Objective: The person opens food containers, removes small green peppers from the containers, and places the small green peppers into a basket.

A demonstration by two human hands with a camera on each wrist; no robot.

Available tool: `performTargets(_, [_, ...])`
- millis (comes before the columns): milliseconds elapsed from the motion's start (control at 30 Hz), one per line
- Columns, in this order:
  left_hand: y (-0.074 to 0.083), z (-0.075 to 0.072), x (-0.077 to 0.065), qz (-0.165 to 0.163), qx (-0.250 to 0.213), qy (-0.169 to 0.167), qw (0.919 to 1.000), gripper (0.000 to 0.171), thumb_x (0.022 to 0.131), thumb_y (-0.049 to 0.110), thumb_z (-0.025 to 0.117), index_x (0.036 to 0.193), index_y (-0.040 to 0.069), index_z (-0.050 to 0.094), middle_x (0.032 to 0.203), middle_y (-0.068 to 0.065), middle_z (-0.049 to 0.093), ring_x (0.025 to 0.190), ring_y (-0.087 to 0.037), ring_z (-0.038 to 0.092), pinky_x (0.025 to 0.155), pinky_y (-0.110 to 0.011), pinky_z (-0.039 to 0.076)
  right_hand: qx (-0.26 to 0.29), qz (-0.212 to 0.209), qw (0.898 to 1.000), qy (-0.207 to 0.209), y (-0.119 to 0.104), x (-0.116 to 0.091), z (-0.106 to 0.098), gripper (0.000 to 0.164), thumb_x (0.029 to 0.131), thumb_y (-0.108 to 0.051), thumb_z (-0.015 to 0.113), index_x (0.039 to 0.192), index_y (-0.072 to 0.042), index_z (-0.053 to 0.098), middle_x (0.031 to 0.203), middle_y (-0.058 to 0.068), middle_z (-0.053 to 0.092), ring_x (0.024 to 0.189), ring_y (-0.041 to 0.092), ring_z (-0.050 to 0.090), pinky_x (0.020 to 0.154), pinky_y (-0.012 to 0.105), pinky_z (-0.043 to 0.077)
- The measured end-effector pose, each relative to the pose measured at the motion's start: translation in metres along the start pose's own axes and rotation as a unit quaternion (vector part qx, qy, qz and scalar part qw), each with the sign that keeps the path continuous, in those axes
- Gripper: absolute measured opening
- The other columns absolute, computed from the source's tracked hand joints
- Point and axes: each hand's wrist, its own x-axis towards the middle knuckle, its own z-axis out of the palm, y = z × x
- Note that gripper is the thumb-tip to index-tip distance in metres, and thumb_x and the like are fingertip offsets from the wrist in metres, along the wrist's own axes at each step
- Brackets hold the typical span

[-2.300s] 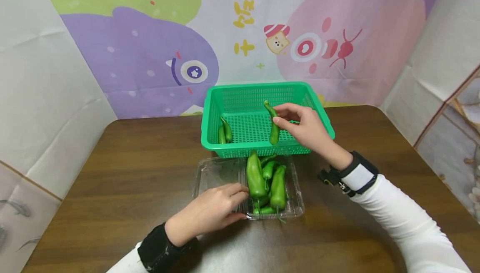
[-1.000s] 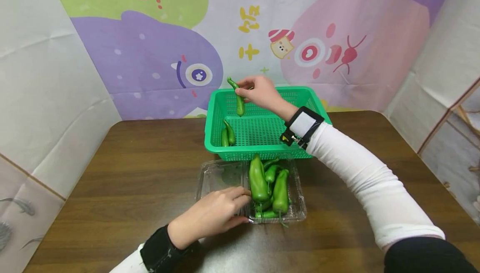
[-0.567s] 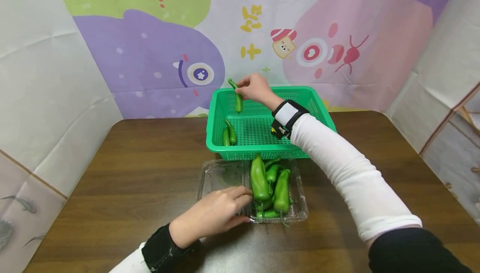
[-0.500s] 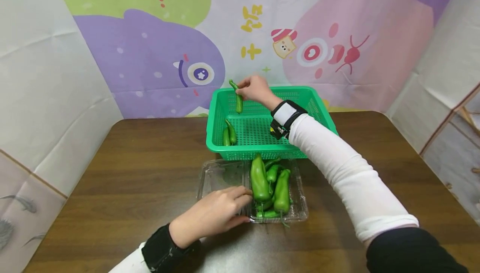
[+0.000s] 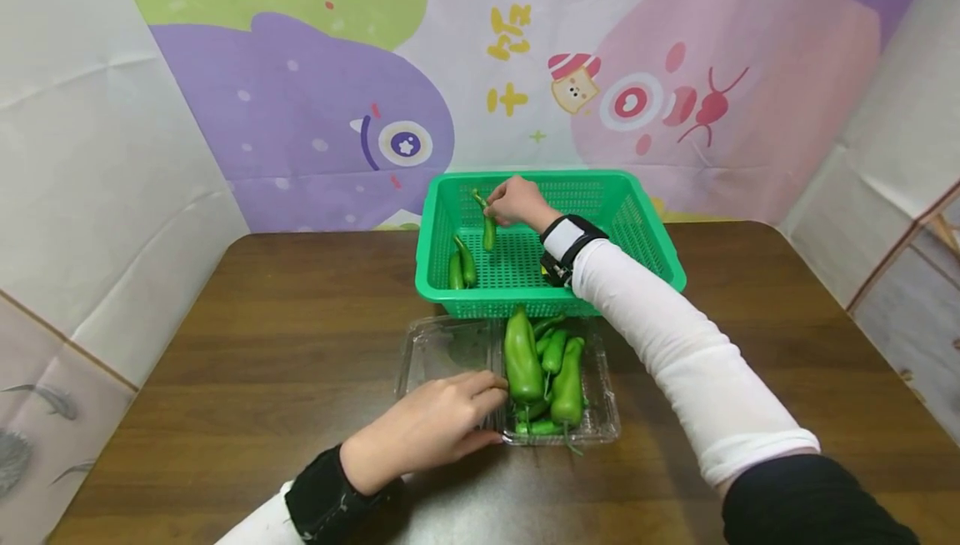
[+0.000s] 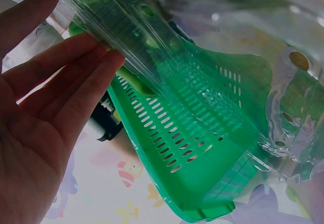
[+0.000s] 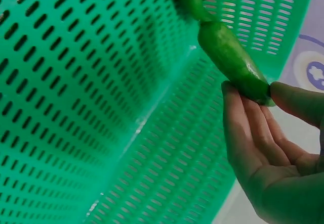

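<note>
On our desk (image 5: 300, 312), we have the basket (image 5: 551, 303) standing behind the plastic box (image 5: 442, 349), which looks light enough to slide if pushed. Our left grip (image 5: 427, 424) touches the box with nearly straight fingers. Our right grip (image 5: 519, 202) pinches a pepper (image 7: 230, 57) between thumb and fingertips inside the basket; too slack a pinch could drop it askew on the two nearby peppers (image 5: 468, 263).

Brown wood-grain table (image 5: 247, 378), cartoon-printed backdrop (image 5: 315, 103) behind, creased whitish wall covering (image 5: 82, 137) at left
</note>
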Motion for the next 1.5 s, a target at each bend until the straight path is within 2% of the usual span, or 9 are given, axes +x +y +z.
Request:
performTargets(167, [0.000, 0.000, 0.000, 0.001, -0.001, 0.001, 1.0000, 0.035, 0.081, 0.035, 0.073, 0.102, 0.009, 0.064, 0.106, 0.000, 0.061, 0.093, -0.010, 0.062, 0.078, -0.022, 0.055, -0.016, 0.018, 1.000, -0.016, 0.006, 0.004, 0.005, 0.033, 0.090, -0.019, 0.065, 0.120, -0.006, 0.064, 0.110, 0.012, 0.068, 0.092, 0.027, 0.069, 0.079, 0.034, 0.058])
performTargets(333, [-0.001, 0.000, -0.001, 0.003, 0.000, 0.003, 1.0000, 0.035, 0.081, 0.036, 0.073, 0.101, 0.009, 0.064, 0.106, 0.001, 0.061, 0.093, -0.010, 0.062, 0.078, -0.022, 0.055, -0.027, 0.030, 0.998, -0.042, 0.013, 0.008, 0.011, 0.024, 0.088, -0.017, 0.065, 0.108, -0.004, 0.070, 0.106, 0.012, 0.069, 0.081, 0.022, 0.070, 0.075, 0.030, 0.059])
performTargets(533, [-0.001, 0.000, -0.001, 0.002, 0.002, 0.003, 1.0000, 0.035, 0.081, 0.036, 0.073, 0.101, 0.009, 0.063, 0.106, 0.001, 0.061, 0.092, -0.010, 0.062, 0.078, -0.022, 0.055, -0.021, 0.029, 0.995, -0.098, 0.013, 0.006, 0.016, 0.014, 0.089, -0.012, 0.062, 0.092, 0.001, 0.068, 0.108, 0.016, 0.067, 0.074, 0.018, 0.067, 0.082, 0.034, 0.058])
performTargets(700, [-0.001, -0.001, -0.002, 0.000, 0.005, -0.001, 1.0000, 0.035, 0.081, 0.037, 0.073, 0.101, 0.010, 0.063, 0.106, 0.001, 0.061, 0.093, -0.010, 0.062, 0.078, -0.022, 0.055, -0.004, 0.045, 0.988, -0.145, 0.006, 0.001, 0.018, 0.020, 0.092, -0.008, 0.059, 0.107, 0.005, 0.062, 0.119, 0.019, 0.061, 0.090, 0.023, 0.066, 0.089, 0.036, 0.055])
performTargets(833, [0.000, -0.001, -0.002, -0.003, 0.005, -0.003, 1.0000, 0.035, 0.081, 0.037, 0.073, 0.101, 0.010, 0.063, 0.107, 0.001, 0.061, 0.093, -0.010, 0.062, 0.078, -0.022, 0.055, -0.002, 0.050, 0.986, -0.160, 0.001, -0.001, 0.021, 0.033, 0.093, -0.008, 0.057, 0.122, 0.007, 0.053, 0.117, 0.020, 0.059, 0.103, 0.030, 0.063, 0.090, 0.037, 0.055])
performTargets(1067, [0.000, -0.001, -0.001, -0.001, 0.003, 0.000, 1.0000, 0.035, 0.081, 0.036, 0.073, 0.101, 0.010, 0.063, 0.107, 0.001, 0.061, 0.093, -0.010, 0.062, 0.078, -0.022, 0.055, -0.030, 0.055, 0.983, -0.173, 0.000, 0.004, 0.026, 0.043, 0.094, -0.010, 0.056, 0.132, 0.005, 0.040, 0.093, 0.013, 0.058, 0.088, 0.027, 0.063, 0.088, 0.038, 0.056])
performTargets(1233, [0.000, -0.001, -0.001, -0.001, 0.003, -0.001, 1.0000, 0.034, 0.081, 0.036, 0.073, 0.100, 0.010, 0.063, 0.107, 0.001, 0.061, 0.092, -0.010, 0.062, 0.078, -0.022, 0.055, -0.036, 0.085, 0.973, -0.212, -0.001, 0.009, 0.027, 0.042, 0.095, -0.010, 0.054, 0.132, 0.004, 0.040, 0.080, 0.009, 0.056, 0.079, 0.023, 0.060, 0.089, 0.038, 0.054])
performTargets(1400, [0.000, -0.001, -0.001, -0.002, 0.003, -0.001, 1.0000, 0.034, 0.081, 0.036, 0.073, 0.100, 0.010, 0.063, 0.106, 0.001, 0.061, 0.092, -0.010, 0.062, 0.078, -0.022, 0.055, -0.038, 0.109, 0.967, -0.226, -0.003, 0.013, 0.030, 0.049, 0.094, -0.009, 0.055, 0.138, 0.004, 0.037, 0.100, 0.014, 0.059, 0.096, 0.027, 0.064, 0.090, 0.036, 0.054])
performTargets(1500, [0.000, -0.001, -0.001, -0.002, 0.004, 0.000, 1.0000, 0.034, 0.081, 0.036, 0.073, 0.100, 0.010, 0.063, 0.106, 0.001, 0.061, 0.093, -0.010, 0.062, 0.078, -0.022, 0.055, -0.043, 0.113, 0.967, -0.225, -0.004, 0.014, 0.031, 0.039, 0.094, -0.009, 0.055, 0.130, 0.004, 0.047, 0.112, 0.017, 0.058, 0.103, 0.029, 0.063, 0.091, 0.036, 0.054])
